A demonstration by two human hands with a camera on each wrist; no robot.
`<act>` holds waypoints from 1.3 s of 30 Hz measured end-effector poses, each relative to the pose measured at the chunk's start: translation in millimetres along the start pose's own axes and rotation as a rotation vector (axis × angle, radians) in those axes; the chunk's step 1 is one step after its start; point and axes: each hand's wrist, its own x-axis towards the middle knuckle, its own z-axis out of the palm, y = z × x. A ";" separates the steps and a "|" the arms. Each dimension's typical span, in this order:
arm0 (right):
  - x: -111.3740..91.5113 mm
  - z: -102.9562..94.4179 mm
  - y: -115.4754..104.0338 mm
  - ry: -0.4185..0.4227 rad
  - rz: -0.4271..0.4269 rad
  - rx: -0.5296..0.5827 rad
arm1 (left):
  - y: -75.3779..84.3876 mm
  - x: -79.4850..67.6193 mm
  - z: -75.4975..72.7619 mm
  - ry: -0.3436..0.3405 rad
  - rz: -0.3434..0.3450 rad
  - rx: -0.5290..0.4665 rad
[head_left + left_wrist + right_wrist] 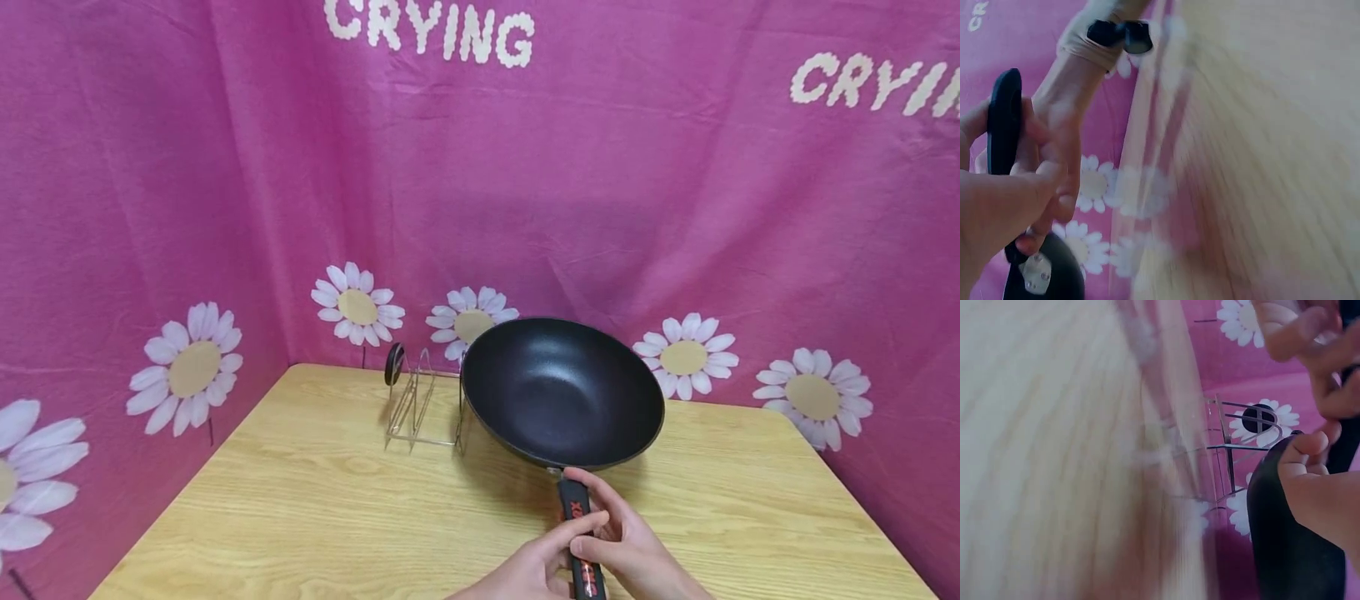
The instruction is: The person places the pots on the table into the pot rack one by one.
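A black wok (562, 400) is held over the table with its dark inside turned toward me, tilted. Its black handle (575, 508), marked with red letters, points down toward the front. My left hand (543, 562) grips the lower part of this handle from the left. From the right, my right hand (630, 542) holds the same handle, one finger reaching up close to the metal joint. In the left wrist view the handle (1004, 125) shows between both hands, with the wok's outside (1054, 269) below. The right wrist view shows the wok's dark side (1291, 544) beside my fingers.
A wire rack (423, 408) with a black round disc (394, 364) on one upright stands at the back left of the wooden table (337, 508), right beside the wok's left rim. Behind the table hangs a pink cloth (562, 183) printed with daisies.
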 end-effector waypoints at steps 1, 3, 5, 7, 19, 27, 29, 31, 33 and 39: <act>-0.5 1.6 0.2 0.004 -0.012 0.002 | 1.1 0.0 1.3 -0.025 0.009 0.017; -1.0 5.0 0.7 0.016 -0.052 -0.009 | 3.1 -0.4 4.1 -0.020 0.016 0.006; -1.2 7.5 0.9 0.026 -0.099 -0.008 | 5.4 -0.6 6.6 -0.005 0.022 0.002; -1.1 9.0 0.4 0.030 -0.149 -0.002 | 8.9 -1.9 8.1 0.026 0.010 -0.018; -1.0 8.1 -11.0 0.064 -0.262 -0.077 | 22.4 -2.8 17.4 0.139 -0.004 0.030; 3.6 19.0 -20.1 0.103 -0.197 -0.114 | 27.2 -11.0 14.7 0.143 0.009 0.038; 5.9 23.2 -22.9 0.152 -0.154 -0.151 | 27.7 -13.4 13.7 0.154 0.012 0.038; 8.5 27.0 -25.3 0.205 -0.112 -0.201 | 27.2 -15.4 12.9 0.167 0.017 0.048; 11.1 30.0 -26.8 0.247 -0.071 -0.248 | 25.9 -16.9 11.8 0.186 0.014 0.062; 19.0 35.0 -26.9 0.270 -0.041 -0.356 | 22.0 -19.3 6.3 0.253 -0.032 0.133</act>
